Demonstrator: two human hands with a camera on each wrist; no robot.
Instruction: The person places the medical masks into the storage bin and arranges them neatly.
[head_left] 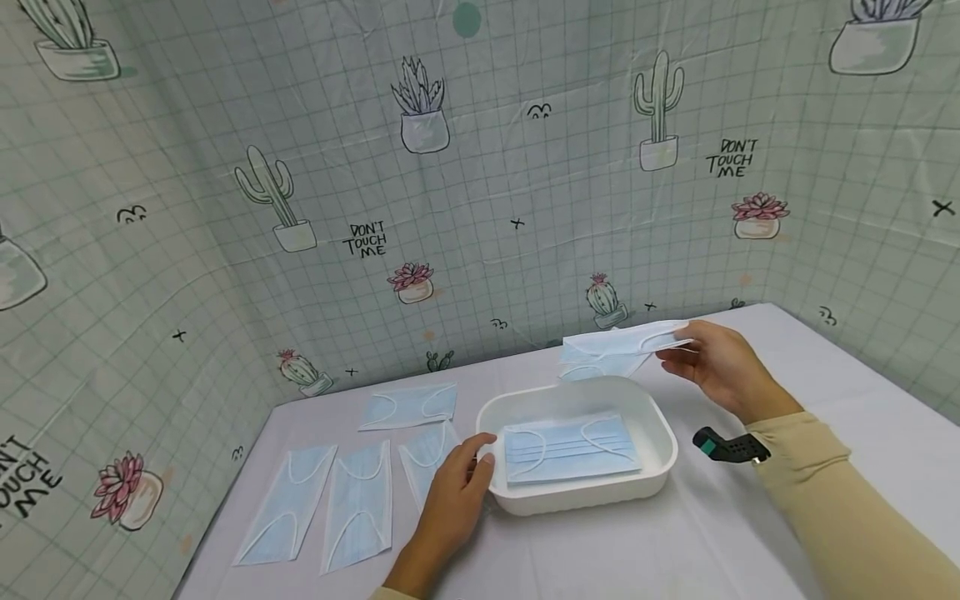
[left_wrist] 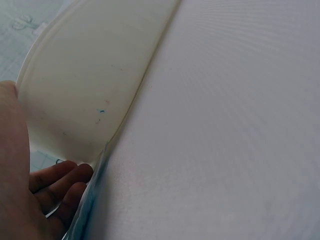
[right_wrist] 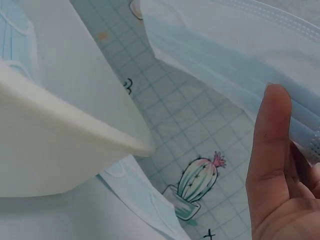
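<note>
In the head view my right hand (head_left: 716, 367) pinches one end of a pale blue face mask (head_left: 633, 340), raised above the back right of a white plastic tub (head_left: 585, 497). The right wrist view shows the thumb (right_wrist: 272, 135) against the mask's pleats. My left hand (head_left: 453, 496) grips the tub's left end, its thumb at the rim and the other fingers low by the end wall in the left wrist view. Inside the tub lies a flat face mask (head_left: 570, 450), ear loops on top; whether others lie under it, I cannot tell. Another mask (head_left: 603, 367) lies behind the tub.
Several face masks lie on the white-covered table left of the tub, among them a near one (head_left: 358, 504), an outer one (head_left: 288, 504) and a back one (head_left: 411, 406). A cactus-print curtain (head_left: 480, 183) encloses the table's back and sides. A black strap device (head_left: 731, 447) sits at my right wrist.
</note>
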